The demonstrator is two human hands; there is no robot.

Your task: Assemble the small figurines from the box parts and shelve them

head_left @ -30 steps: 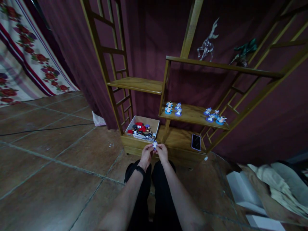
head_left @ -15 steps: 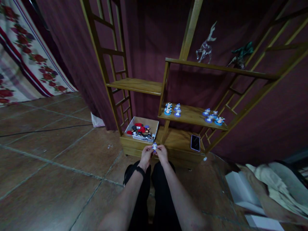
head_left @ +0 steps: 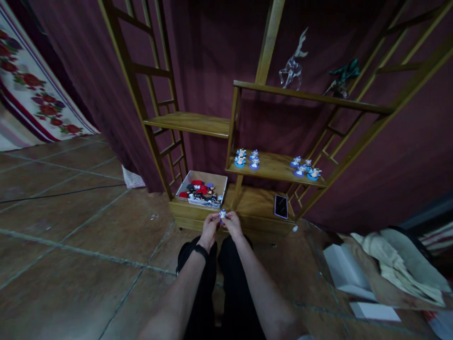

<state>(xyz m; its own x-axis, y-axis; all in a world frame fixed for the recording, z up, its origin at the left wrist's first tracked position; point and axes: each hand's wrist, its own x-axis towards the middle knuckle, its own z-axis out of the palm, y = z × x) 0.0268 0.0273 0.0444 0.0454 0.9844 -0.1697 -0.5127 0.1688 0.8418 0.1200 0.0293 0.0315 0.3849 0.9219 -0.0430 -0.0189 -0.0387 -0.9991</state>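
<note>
1. Purple and white, a small figurine (head_left: 222, 214) is standing upright between the person's fingertips, just before the front edge of the wooden shelving unit (head_left: 267, 47).
2. The left hand (head_left: 210, 225) is pinching the figurine from its left side, and a dark band (head_left: 202, 251) is circling the wrist.
3. The right hand (head_left: 234, 225) is pinching it from the other side, the two hands nearly meeting around it.
4. An open box (head_left: 217, 180) is sitting at the left end of the bottom shelf (head_left: 247, 200), its near right corner lying close to the figurine. Red, black and white figures (head_left: 203, 190) are lying jumbled inside.
5. On the middle shelf (head_left: 271, 163), two blue-based figurines (head_left: 240, 162) are standing by the left edge, with two purple-based figurines (head_left: 254, 163) standing just beside them.
6. Toward that shelf's right edge, four more figurines (head_left: 300, 171) are clustering, one of them standing near the front right corner.
7. A phone (head_left: 281, 207) is lying flat near the bottom shelf's right edge.
8. Above, a clear deer (head_left: 293, 70) is standing on the upper shelf (head_left: 311, 97), and a dark green ornament (head_left: 344, 78) is resting farther right.
</note>
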